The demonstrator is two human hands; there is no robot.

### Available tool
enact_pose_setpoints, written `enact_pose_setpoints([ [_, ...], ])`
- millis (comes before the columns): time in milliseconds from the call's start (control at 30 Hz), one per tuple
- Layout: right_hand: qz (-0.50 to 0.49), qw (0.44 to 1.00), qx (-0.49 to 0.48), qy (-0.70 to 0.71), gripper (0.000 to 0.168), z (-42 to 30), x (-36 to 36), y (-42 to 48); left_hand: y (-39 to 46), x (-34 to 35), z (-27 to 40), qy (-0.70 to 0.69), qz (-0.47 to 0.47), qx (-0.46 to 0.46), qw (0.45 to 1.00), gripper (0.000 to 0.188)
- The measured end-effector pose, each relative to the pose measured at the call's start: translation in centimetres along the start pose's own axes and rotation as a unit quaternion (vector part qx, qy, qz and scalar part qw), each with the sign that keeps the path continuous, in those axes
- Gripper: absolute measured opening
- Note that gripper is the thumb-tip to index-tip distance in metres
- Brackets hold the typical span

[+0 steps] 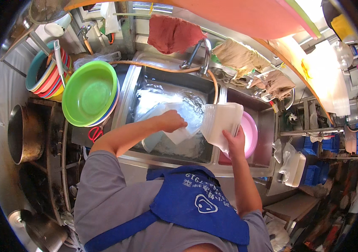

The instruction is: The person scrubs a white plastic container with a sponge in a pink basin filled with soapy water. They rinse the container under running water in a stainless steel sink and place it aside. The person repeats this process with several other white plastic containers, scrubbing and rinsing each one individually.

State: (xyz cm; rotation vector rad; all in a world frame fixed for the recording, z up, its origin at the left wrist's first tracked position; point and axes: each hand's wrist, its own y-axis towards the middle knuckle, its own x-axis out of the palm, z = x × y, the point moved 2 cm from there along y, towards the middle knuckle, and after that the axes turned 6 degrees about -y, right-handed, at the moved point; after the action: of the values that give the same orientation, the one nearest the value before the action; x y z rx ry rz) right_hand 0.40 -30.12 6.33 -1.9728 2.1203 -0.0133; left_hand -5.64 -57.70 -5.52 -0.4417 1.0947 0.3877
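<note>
My left hand point(174, 121) reaches over the left basin point(212, 132) of a steel double sink, its fingers closed on the edge of a translucent plastic container point(176, 136). More translucent containers point(152, 140) lie in the water under and beside that hand, blurred by glare and ripples. In my right hand point(236, 143) is a nested stack of whitish plastic food containers point(221, 123), tilted above the divider between the basins. Behind the stack, a pink plastic bowl point(252, 135) rests in the right basin point(265, 143), partly hidden by the stack and hand.
Nested basins, a green one point(92, 91) on top, stand left of the sink, with red-handled scissors point(95, 134) beside them. An orange hose point(215, 85) runs past the faucet point(204, 58) into the left basin. Cloths point(175, 34) hang behind. A large pot point(27, 135) sits far left.
</note>
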Motion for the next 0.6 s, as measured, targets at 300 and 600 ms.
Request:
enact_pose_setpoints([
  [300, -0.034, 0.998, 0.049, 0.033, 0.043, 0.8, 1.8, 2.0, 0.9, -9.7, 4.2, 0.116, 0.106, 0.146, 0.977, 0.007],
  [600, -0.095, 0.978, 0.124, 0.138, 0.05, 3.3, 4.4, 0.9, 3.1, -8.4, 7.9, -0.04, 0.374, 0.179, 0.909, 0.009],
])
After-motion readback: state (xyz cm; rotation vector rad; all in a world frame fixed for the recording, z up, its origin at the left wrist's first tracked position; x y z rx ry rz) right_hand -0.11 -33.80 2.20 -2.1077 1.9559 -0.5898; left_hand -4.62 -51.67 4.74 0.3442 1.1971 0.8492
